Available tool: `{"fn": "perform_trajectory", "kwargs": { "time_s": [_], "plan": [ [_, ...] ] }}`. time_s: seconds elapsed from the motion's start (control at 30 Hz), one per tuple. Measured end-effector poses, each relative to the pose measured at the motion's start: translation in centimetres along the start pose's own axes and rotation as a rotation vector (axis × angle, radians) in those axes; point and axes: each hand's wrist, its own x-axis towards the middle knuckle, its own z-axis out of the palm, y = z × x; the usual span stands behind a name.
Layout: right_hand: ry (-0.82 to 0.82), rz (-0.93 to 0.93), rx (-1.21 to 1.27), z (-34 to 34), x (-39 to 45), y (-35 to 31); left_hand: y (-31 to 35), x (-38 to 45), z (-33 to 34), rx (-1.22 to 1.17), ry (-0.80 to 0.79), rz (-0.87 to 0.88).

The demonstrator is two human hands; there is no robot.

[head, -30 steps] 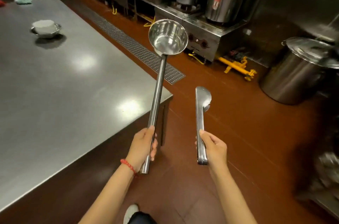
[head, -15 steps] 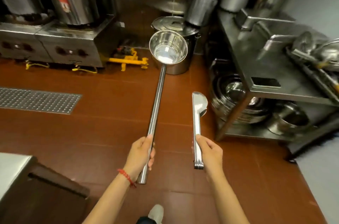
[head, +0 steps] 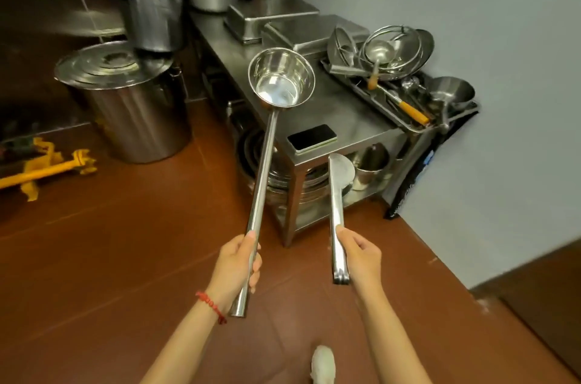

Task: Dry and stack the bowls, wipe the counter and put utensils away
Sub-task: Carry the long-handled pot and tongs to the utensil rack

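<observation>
Utensils in your hands, head view only. Your left hand (head: 237,264) wraps fingers tight round lower handle of ladle (head: 280,79); cup rides high, far beyond fingertips, above steel table (head: 352,114). Your right hand (head: 361,256) pinches tongs (head: 338,195) shut near hinge end, tips pointing away past fingers toward table shelf. Utensil tray (head: 386,107) lies well beyond both, at table's far right, already crowded with ladles and strainers. Judgement: bowl and counter steps not checkable here; putting away underway, both utensils not yet set down.
</observation>
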Motion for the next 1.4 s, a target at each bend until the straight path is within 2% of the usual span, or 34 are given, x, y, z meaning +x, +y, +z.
{"fn": "perform_trajectory", "kwargs": {
  "time_s": [0.3, 0.5, 0.87, 1.0, 1.2, 1.4],
  "plan": [
    [0.102, -0.024, -0.012, -8.3, 16.9, -5.8, 5.2, 13.9, 15.1, 0.003, -0.124, 0.036],
    [0.156, -0.02, 0.0, -11.3, 26.7, -10.8, 9.4, 22.3, 21.7, 0.008, -0.177, 0.034],
    [0.24, -0.031, 0.042, -9.9, 45.0, -15.7, 16.2, 43.4, 27.9, -0.019, -0.23, -0.06],
    [0.27, -0.053, -0.021, -9.3, 50.7, -16.7, 17.6, 49.5, 29.0, 0.032, -0.271, -0.087],
    [0.299, -0.028, -0.078, -8.8, 56.0, -17.2, 17.9, 53.5, 30.5, 0.089, -0.328, -0.137],
    [0.322, 0.016, -0.261, -8.4, 60.1, -16.8, 17.9, 55.5, 31.9, 0.106, -0.381, -0.166]
  ]
}}
